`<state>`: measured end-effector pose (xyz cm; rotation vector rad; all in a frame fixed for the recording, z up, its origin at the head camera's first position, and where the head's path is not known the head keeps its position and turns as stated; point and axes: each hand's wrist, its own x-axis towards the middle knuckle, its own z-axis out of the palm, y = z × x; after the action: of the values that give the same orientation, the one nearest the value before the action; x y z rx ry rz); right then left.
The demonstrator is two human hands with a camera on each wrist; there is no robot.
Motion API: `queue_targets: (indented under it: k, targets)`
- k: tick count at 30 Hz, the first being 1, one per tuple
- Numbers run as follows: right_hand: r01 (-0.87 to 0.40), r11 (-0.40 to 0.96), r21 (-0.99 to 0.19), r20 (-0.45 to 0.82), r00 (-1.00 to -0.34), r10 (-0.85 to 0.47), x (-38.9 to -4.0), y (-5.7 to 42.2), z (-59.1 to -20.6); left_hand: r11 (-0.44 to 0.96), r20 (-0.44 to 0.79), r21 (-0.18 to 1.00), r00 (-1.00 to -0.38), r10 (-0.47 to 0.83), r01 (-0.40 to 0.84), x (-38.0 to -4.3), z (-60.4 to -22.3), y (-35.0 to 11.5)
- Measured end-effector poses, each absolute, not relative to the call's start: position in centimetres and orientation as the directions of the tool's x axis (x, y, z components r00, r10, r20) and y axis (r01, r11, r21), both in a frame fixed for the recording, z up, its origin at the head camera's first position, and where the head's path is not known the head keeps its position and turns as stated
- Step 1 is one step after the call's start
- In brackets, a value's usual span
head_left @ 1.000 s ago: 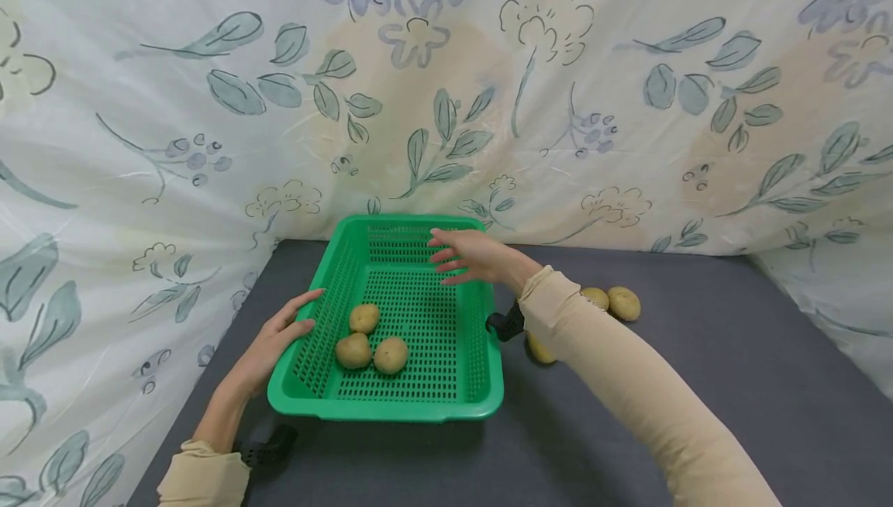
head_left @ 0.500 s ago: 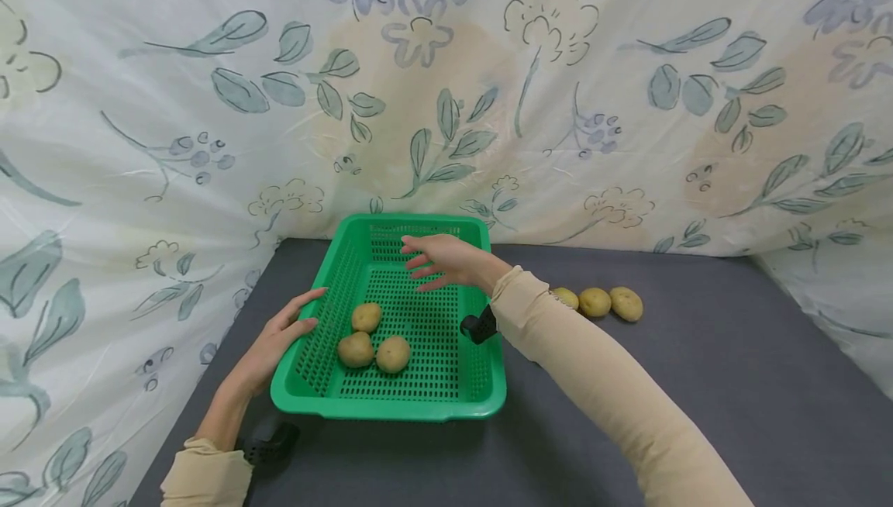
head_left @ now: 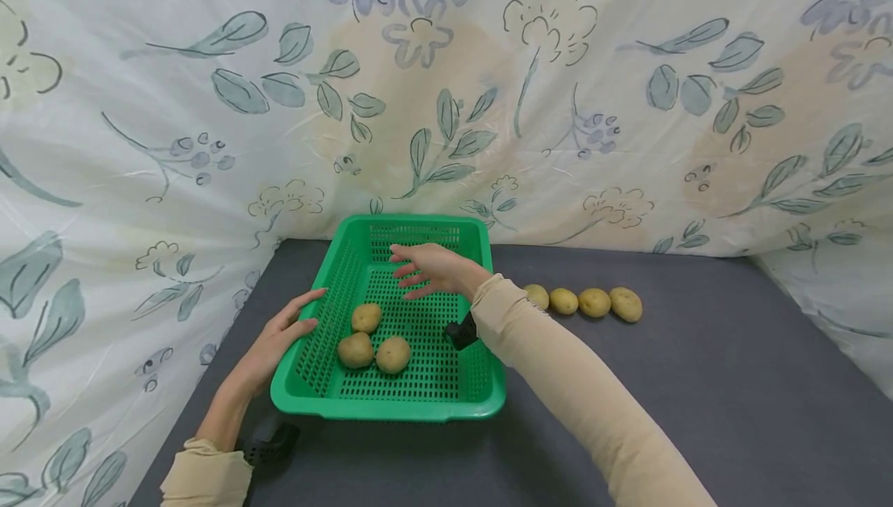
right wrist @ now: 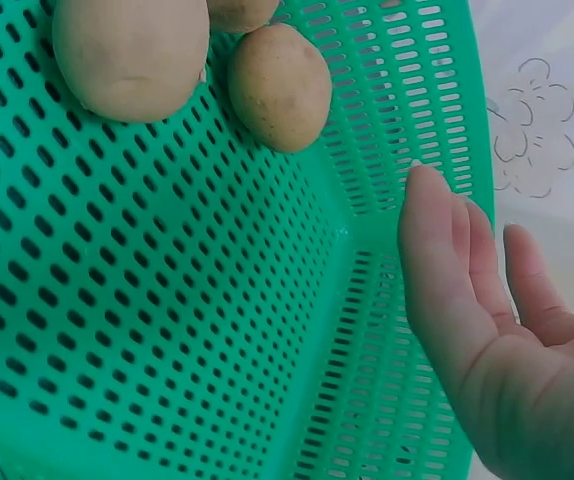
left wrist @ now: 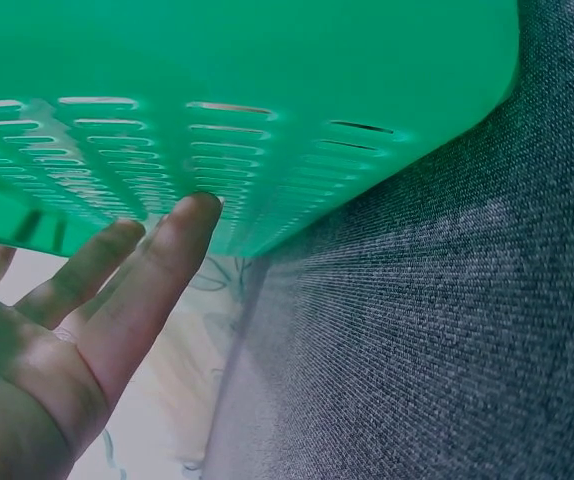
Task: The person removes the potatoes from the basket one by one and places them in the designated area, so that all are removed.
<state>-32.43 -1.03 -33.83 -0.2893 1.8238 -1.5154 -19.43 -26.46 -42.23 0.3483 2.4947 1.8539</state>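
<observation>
Lying in a slotted plastic basket are rounded potatoes.

You worked in a curtained-off place, home or otherwise being indeterminable: patterned floral sheeting hung beyond and left of the green basket, while a dark woven surface extended beneath and right of it.

Basket on the tabletop, three potatoes inside toward its near left, left hand at its left side, right hand over its interior, four more potatoes in a row to its right, cloth behind
</observation>
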Motion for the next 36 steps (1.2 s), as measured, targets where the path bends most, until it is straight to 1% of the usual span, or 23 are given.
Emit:
queue_targets:
  k: [9, 21, 27, 36]
  targets:
    - [0.305, 0.247, -0.92, -0.392, -0.691, -0.608, -32.4, -1.7, -35.1, 0.267, 0.116, 0.95, -0.976, 0.185, 0.164, -19.4, -42.1, -26.4]
    - [0.335, 0.243, -0.91, -0.411, -0.67, -0.618, -32.0, -2.4, -36.5, 0.265, 0.118, 0.95, -0.975, 0.189, 0.166, -19.5, -42.1, -26.2]
    - [0.316, 0.252, -0.915, -0.403, -0.668, -0.626, -31.6, -3.1, -36.8, 0.261, 0.119, 0.951, -0.975, 0.187, 0.166, -19.6, -42.1, -26.3]
    - [0.286, 0.306, -0.908, -0.418, -0.661, -0.623, -31.1, -4.5, -37.7, 0.264, 0.111, 0.952, -0.977, 0.18, 0.156, -19.5, -42.3, -26.3]
